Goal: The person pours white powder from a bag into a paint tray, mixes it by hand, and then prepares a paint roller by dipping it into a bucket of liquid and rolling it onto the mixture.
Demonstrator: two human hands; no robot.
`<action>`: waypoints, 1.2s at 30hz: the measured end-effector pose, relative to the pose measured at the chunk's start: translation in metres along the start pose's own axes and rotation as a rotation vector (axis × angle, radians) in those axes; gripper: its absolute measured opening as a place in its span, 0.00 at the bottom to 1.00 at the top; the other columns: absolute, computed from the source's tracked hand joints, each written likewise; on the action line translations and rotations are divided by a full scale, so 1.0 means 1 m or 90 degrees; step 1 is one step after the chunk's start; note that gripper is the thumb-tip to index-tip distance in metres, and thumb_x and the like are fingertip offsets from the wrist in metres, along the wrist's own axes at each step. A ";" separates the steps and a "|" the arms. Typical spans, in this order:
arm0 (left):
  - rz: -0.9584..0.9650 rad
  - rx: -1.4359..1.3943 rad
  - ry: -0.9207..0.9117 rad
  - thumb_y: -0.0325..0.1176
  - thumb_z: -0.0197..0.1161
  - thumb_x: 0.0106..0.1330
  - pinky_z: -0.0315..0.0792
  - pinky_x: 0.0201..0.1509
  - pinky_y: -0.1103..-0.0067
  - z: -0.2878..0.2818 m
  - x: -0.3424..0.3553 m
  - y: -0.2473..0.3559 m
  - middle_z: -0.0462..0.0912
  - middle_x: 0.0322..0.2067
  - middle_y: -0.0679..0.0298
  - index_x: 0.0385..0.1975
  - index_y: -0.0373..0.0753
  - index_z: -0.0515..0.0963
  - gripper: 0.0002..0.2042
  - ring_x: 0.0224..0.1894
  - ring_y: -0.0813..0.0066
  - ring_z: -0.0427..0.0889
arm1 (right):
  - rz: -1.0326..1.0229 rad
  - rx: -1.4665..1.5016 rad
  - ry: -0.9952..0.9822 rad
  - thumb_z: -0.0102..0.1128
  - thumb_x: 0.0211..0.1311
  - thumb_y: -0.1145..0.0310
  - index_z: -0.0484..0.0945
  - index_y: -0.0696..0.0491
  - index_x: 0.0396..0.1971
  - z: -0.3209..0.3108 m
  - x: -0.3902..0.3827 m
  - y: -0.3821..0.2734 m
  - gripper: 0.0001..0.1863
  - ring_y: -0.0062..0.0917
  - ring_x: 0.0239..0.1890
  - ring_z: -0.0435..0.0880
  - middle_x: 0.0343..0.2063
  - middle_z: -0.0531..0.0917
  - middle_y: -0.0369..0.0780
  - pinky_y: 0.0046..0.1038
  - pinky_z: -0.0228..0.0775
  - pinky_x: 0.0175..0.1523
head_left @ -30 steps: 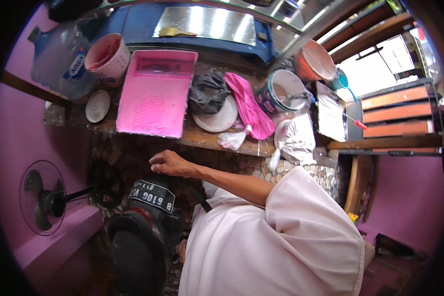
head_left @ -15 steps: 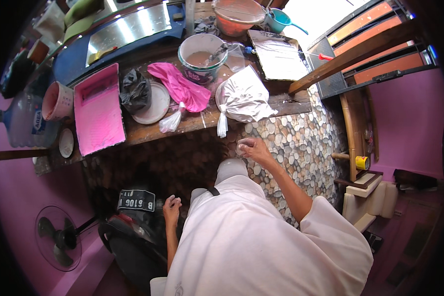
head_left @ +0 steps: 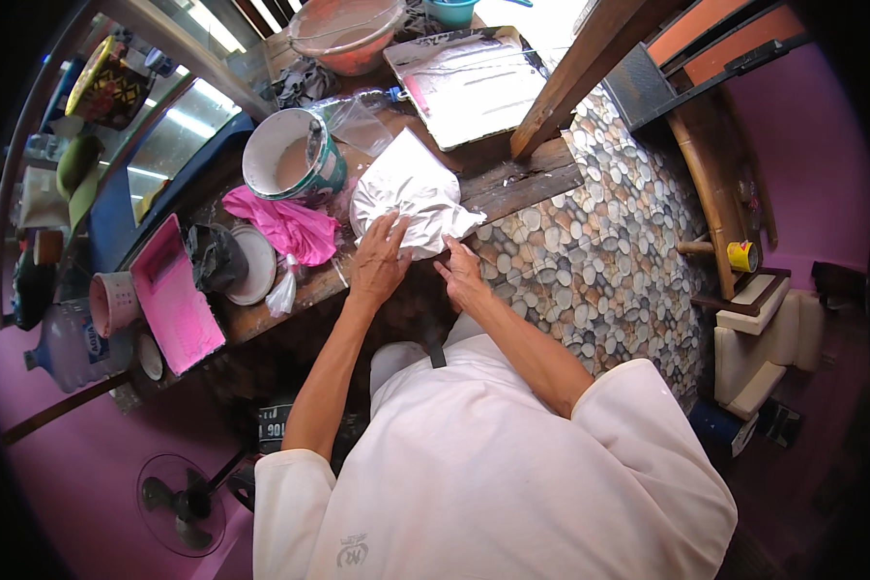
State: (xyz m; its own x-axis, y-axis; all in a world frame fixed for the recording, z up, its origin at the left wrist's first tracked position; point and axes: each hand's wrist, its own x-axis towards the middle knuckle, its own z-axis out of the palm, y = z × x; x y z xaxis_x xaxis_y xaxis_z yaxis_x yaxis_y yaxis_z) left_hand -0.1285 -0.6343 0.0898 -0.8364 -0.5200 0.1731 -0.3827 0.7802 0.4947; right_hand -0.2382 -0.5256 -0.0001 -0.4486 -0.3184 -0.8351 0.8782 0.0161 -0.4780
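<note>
A white plastic bag (head_left: 408, 184), crinkled and drawn over something round, lies at the front edge of the wooden table. My left hand (head_left: 381, 259) rests with outstretched fingers on the bag's near left side. My right hand (head_left: 462, 273) is at its near right corner, thumb and fingers apart, fingertips at the plastic. The knotted tail of the bag is hidden around my hands. Left of it lie a pink plastic bag (head_left: 285, 227) with a tied clear end and a bucket (head_left: 327, 179) of murky liquid with a brush standing in it.
A paint tray (head_left: 474, 87) with white paint stands behind the bag, a pink paint tray (head_left: 176, 295) to the left. A black bag (head_left: 215, 256) sits on a round lid (head_left: 253, 266). A wooden post (head_left: 580, 82) rises at the right. Below left is a fan (head_left: 181, 503).
Both hands have come up to the white bag, the left from low beside my body, the right from just short of the table. The view has shifted and turned, with the table now closer.
</note>
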 end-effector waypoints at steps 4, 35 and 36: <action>0.125 0.126 -0.115 0.36 0.61 0.55 0.55 0.63 0.61 0.015 0.044 0.002 0.62 0.60 0.54 0.57 0.42 0.64 0.28 0.63 0.51 0.57 | -0.001 0.041 -0.006 0.63 0.53 0.61 0.73 0.49 0.38 0.002 -0.007 -0.007 0.14 0.24 0.39 0.70 0.36 0.74 0.32 0.36 0.65 0.50; -0.052 -0.179 -0.156 0.35 0.56 0.61 0.69 0.37 0.64 0.004 0.064 -0.017 0.78 0.29 0.46 0.33 0.33 0.71 0.10 0.33 0.47 0.77 | -0.465 -0.044 0.018 0.61 0.53 0.72 0.79 0.60 0.28 0.035 -0.029 0.005 0.07 0.14 0.29 0.68 0.23 0.75 0.32 0.21 0.62 0.34; -0.051 -0.168 -0.158 0.35 0.55 0.61 0.69 0.36 0.64 0.003 0.067 -0.017 0.78 0.27 0.46 0.32 0.33 0.72 0.10 0.33 0.46 0.77 | -0.443 -0.090 0.024 0.61 0.53 0.72 0.79 0.60 0.28 0.032 -0.026 0.005 0.07 0.14 0.28 0.67 0.23 0.75 0.33 0.21 0.62 0.33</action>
State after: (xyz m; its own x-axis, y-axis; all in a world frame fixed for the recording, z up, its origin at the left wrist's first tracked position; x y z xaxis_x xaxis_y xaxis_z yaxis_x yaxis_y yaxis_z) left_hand -0.1792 -0.6819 0.0906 -0.8900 -0.4505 -0.0703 -0.3633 0.6074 0.7064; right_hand -0.2169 -0.5475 0.0282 -0.9053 -0.2672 -0.3302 0.3566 -0.0556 -0.9326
